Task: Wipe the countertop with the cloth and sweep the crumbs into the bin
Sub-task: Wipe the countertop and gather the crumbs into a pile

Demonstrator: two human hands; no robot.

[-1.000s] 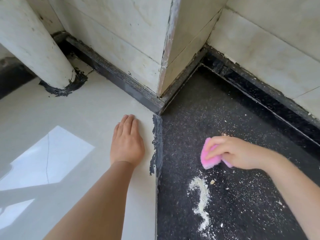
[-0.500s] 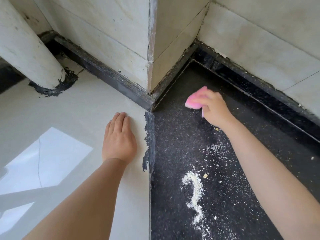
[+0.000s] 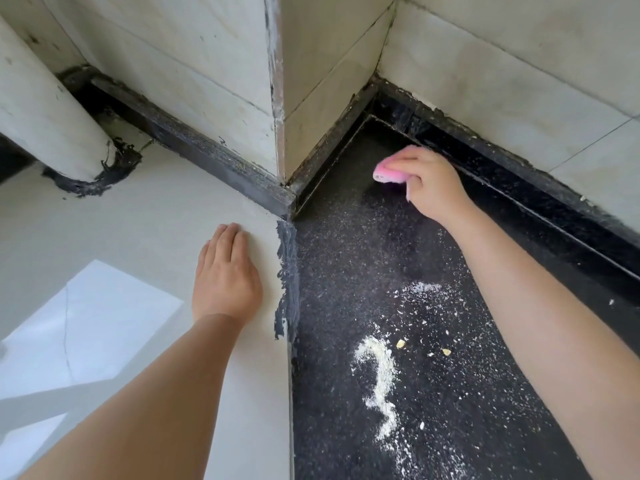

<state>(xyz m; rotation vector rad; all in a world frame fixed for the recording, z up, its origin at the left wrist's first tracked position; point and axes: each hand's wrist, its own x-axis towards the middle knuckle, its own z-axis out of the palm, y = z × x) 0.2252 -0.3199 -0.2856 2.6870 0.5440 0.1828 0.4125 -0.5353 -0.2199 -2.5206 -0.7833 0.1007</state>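
My right hand grips a folded pink cloth and holds it down on the black speckled countertop, close to the far inner corner by the wall. A pale trail of crumbs lies on the black surface nearer to me, with fine white specks scattered around it. On the white surface to the left of the black one, my left hand rests flat with its fingers straight. No bin is in view.
Tiled walls form a protruding corner behind both surfaces. A raised black edge strip runs along the right wall. A thick white pipe rises from the white surface at the far left, sealed with dark putty.
My right hand has carried the pink cloth away from the crumb trail, forward to the far corner of the black countertop. My left hand has stayed flat in place.
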